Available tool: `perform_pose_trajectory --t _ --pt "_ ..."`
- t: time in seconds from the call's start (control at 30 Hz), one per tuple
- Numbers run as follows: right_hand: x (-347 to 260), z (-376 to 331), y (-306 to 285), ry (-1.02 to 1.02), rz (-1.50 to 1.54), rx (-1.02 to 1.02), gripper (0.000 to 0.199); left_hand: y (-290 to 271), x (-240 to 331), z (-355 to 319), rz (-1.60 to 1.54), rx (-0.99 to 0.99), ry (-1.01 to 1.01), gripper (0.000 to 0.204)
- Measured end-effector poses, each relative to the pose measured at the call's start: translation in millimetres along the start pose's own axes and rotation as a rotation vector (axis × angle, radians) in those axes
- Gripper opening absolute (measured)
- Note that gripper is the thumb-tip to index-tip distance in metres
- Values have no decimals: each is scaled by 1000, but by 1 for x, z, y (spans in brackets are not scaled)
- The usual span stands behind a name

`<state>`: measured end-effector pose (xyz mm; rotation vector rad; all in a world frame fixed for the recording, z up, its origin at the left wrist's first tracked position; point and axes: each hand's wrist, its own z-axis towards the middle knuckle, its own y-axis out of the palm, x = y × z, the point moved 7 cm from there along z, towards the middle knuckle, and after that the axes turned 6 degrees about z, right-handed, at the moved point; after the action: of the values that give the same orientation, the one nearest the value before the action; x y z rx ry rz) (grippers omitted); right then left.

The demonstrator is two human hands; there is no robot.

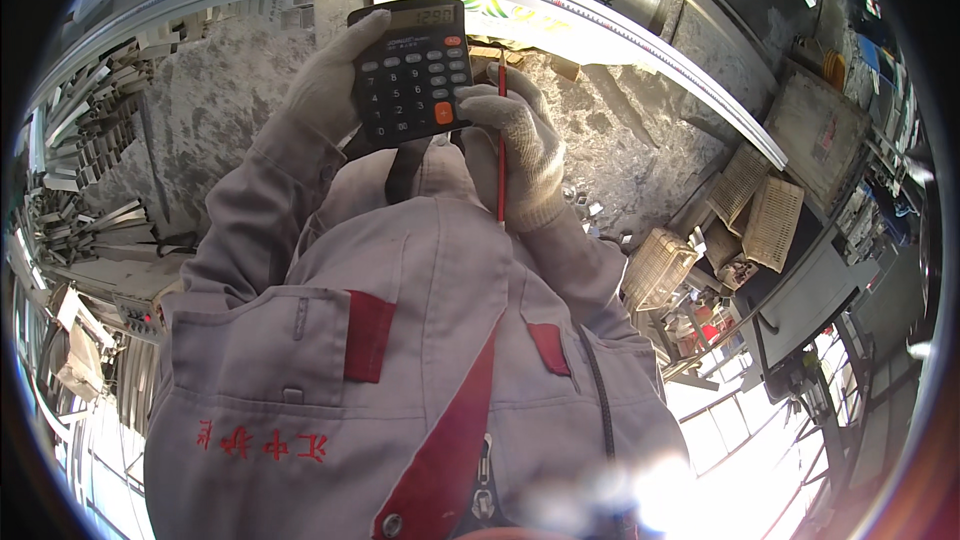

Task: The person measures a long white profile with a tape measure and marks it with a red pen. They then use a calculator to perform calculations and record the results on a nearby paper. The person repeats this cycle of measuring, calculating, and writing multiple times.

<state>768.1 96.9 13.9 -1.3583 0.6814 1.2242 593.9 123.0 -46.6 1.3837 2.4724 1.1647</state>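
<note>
My left hand [325, 85], in a white knit glove, grips a black calculator [412, 70] by its left edge and holds it up in front of my chest. Its display is lit with digits. My gloved right hand [522, 145] holds a thin red pencil [501, 140] upright, and its thumb touches the calculator's lower right corner by an orange key. Both sleeves belong to my grey work jacket [420, 340] with red trim, which fills the lower half of the view.
A worn grey workbench surface [220, 90] lies behind the hands, edged by a long metal ruler rail [640, 40]. Cut metal profiles [80, 170] are piled at the left. Woven baskets [760, 210] and small parts sit at the right.
</note>
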Motion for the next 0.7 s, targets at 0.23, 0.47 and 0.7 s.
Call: perform_pose_trajectory --t 0.23,0.47,0.7 --pt "0 9 7 -71 -82 -27 41 -6 -8 14 -43 -63 -18 60" --pt "6 8 8 -89 -124 -32 40 -10 -9 21 -20 -31 12 58" --pt "7 9 11 -112 -193 -50 37 -10 -8 23 36 15 23 57"
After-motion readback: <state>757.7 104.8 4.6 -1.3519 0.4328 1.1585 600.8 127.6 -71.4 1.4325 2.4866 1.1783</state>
